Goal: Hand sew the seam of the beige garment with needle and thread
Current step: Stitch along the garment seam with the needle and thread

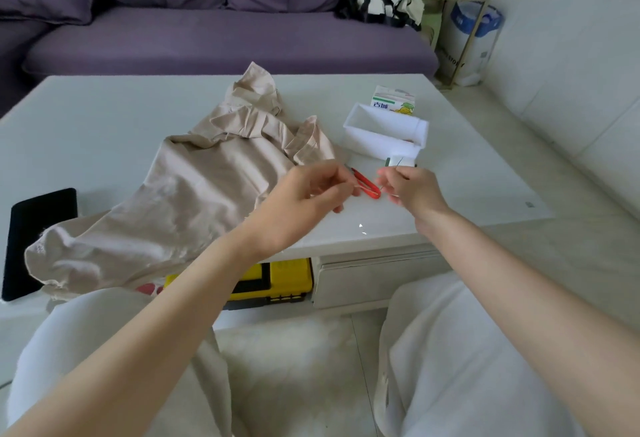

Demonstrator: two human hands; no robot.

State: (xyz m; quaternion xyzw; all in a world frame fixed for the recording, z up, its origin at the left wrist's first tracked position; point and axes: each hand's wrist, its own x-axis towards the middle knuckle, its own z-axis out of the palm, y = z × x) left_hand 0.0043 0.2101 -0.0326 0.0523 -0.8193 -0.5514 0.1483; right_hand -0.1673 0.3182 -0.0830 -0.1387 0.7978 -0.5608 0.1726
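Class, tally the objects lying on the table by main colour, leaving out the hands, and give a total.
Beige: 1, the garment
Black: 1, the flat slab
Red: 1, the snips
White: 3, the open box, the printed carton, the thread spool
Total: 6
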